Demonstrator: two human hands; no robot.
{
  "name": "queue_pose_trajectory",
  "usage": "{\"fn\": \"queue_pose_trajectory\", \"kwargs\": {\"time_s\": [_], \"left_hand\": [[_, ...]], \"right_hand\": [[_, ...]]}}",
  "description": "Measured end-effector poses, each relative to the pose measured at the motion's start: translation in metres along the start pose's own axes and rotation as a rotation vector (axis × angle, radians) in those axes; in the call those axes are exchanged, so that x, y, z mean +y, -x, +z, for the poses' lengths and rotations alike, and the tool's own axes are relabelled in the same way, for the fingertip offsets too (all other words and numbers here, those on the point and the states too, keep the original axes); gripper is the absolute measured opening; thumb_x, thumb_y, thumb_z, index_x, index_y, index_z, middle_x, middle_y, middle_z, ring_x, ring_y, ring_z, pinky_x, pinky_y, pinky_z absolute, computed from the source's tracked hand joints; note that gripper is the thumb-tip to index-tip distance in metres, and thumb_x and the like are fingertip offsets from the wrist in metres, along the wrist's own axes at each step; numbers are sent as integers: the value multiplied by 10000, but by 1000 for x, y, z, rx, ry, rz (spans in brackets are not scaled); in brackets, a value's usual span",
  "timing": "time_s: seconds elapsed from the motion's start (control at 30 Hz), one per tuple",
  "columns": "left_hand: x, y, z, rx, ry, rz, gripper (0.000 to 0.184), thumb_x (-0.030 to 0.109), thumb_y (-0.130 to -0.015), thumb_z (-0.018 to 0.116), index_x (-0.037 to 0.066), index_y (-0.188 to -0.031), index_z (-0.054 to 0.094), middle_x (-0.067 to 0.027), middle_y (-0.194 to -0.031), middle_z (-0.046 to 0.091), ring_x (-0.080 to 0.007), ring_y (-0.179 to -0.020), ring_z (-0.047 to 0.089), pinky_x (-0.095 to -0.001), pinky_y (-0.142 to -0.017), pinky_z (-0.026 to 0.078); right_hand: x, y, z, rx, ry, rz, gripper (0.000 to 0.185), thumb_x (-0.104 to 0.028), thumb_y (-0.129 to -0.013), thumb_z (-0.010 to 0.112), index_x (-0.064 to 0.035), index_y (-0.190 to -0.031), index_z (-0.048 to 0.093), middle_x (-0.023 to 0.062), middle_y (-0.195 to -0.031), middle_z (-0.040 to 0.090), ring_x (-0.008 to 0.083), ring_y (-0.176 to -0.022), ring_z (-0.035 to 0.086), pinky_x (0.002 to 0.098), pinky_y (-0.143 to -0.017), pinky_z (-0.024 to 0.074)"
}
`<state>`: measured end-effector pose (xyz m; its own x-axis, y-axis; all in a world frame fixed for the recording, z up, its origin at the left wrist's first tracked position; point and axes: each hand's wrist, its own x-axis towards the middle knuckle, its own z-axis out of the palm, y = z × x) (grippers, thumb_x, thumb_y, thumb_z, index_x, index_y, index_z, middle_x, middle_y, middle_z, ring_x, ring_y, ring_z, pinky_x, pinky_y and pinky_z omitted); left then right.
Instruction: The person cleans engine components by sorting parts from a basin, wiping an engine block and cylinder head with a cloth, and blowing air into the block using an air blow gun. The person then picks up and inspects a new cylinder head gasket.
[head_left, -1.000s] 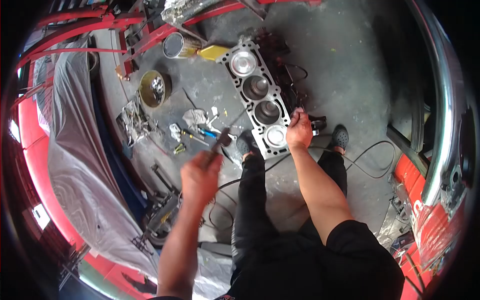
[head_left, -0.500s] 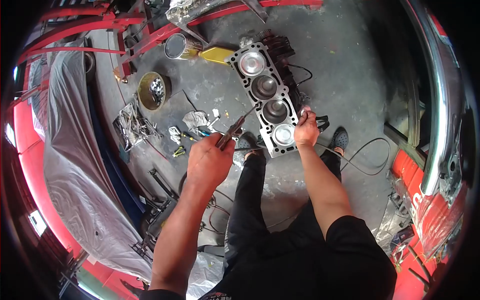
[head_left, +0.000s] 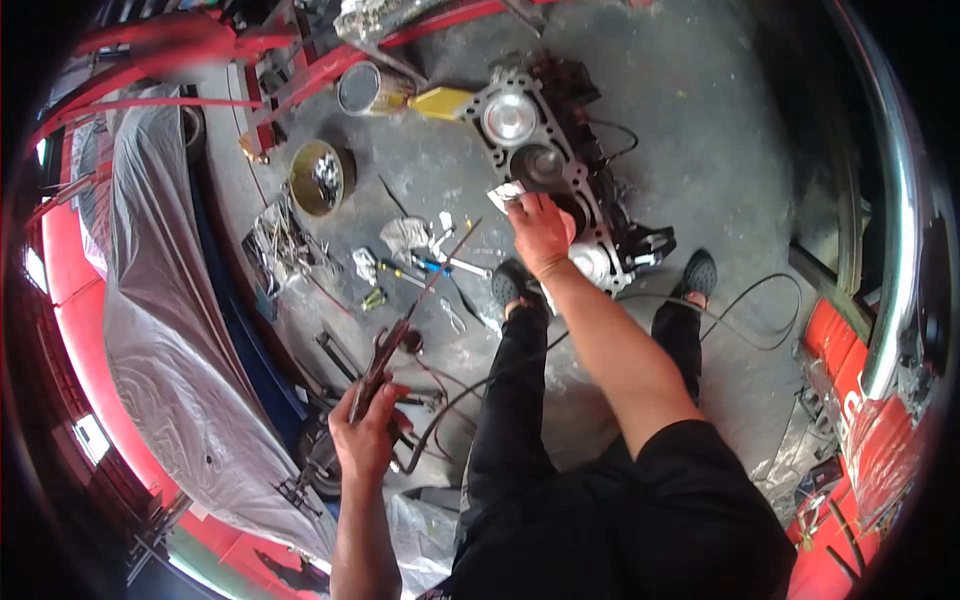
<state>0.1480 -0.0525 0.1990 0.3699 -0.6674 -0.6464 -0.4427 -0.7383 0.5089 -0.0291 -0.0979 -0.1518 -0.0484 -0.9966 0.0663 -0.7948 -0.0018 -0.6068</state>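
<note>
Engine block [head_left: 577, 180], on floor [head_left: 700, 170] near the feet [head_left: 511, 286]: right hand [head_left: 541, 232], now moved across it, grips white cloth or paper [head_left: 505, 196]; left hand [head_left: 366, 425], drawn back, grips long-nozzled blow gun [head_left: 376, 372], leaving wipe, not gun, at the block.

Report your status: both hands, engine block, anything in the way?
Left hand gripping long-nozzled tool. Right hand, with white cloth or paper, over engine block. Black hose crossing left leg.

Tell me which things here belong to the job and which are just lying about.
Apparently in use:
dark gun-shaped tool, in left hand
crumpled white wipe, in right hand
grey metal engine block

Probably just lying about:
flat yellow container
round olive basin
</note>
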Motion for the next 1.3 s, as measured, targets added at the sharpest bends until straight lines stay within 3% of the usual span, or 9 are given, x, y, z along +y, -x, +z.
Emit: {"fn": "queue_pose_trajectory", "kwargs": {"time_s": [0.07, 0.13, 0.23, 0.33, 0.47, 0.5, 0.77, 0.9, 1.3], "left_hand": [[-4, -1, 12, -12, 4, 48, 225, 104, -922, 697, -55, -1079, 676, -85, -848, 718, -107, -578, 601, -250, -524, 486], [2, -7, 31, -39, -111, 70, 204, 101, -905, 716, -24, -1065, 692, -61, -779, 685, -91, -585, 578, -260, -535, 477], [2, -20, 57, -32, -340, 222, 227, 163, -893, 736, 12, -1058, 695, -88, -674, 639, -107, -576, 563, -307, -554, 465], [4, -28, 69, -15, -399, 277, 218, 192, -890, 736, 25, -1024, 696, -133, -646, 610, -132, -575, 554, -336, -576, 468], [20, -24, 84, 26, -517, 363, 195, 197, -888, 733, 13, -943, 698, -105, -629, 595, -142, -562, 546, -335, -562, 454], [28, -22, 88, 49, -565, 429, 200, 199, -889, 730, 3, -918, 702, -51, -611, 574, -111, -569, 542, -316, -547, 440], [70, -55, 108, -23, -866, 446, 191, 203, -886, 729, 13, -898, 711, -44, -613, 612, -113, -514, 506, -317, -510, 419], [95, -48, 102, -70, -516, 140, 192, 214, -908, 696, 29, -856, 707, -24, -605, 618, -99, -422, 505, -284, -404, 371], [57, -9, 91, -24, -388, 121, 149, 153, -941, 675, 6, -926, 662, -48, -662, 615, -84, -426, 495, -254, -380, 362]], "right_hand": [[-7, 35, -2, -27, 100, -12, 224, -190, -763, 654, -93, -963, 686, 80, -1062, 580, 286, -1034, 556, 398, -844, 511], [-17, 86, -18, -344, 32, -151, 153, -195, -808, 634, -82, -880, 708, 100, -1186, 570, 287, -1089, 553, 416, -848, 524], [-38, 196, -50, -611, -147, 9, 354, -131, -818, 582, -132, -1166, 646, 109, -1199, 580, 264, -1155, 572, 454, -870, 518], [-55, 251, -133, -789, -208, 309, 509, -47, -760, 628, -199, -1246, 634, 59, -1128, 594, 287, -1098, 595, 462, -811, 521], [-13, 350, -140, -617, -174, 537, 400, -35, -760, 661, -136, -1145, 700, 90, -1087, 613, 313, -1066, 590, 438, -848, 514], [-7, 353, -142, -525, -179, 625, 365, -41, -779, 657, -123, -1132, 701, 102, -1077, 623, 331, -1049, 596, 437, -860, 515], [2, 351, -151, -425, -258, 799, 227, -74, -833, 652, -73, -1058, 680, 146, -1035, 651, 374, -998, 618, 460, -867, 513], [12, 355, -151, -469, -337, 885, 228, -103, -869, 646, -71, -1095, 660, 174, -1058, 677, 382, -998, 641, 471, -862, 513], [16, 347, -156, -447, -424, 1042, 231, -116, -911, 615, -77, -1136, 655, 199, -1050, 695, 386, -974, 673, 456, -834, 534]]}}
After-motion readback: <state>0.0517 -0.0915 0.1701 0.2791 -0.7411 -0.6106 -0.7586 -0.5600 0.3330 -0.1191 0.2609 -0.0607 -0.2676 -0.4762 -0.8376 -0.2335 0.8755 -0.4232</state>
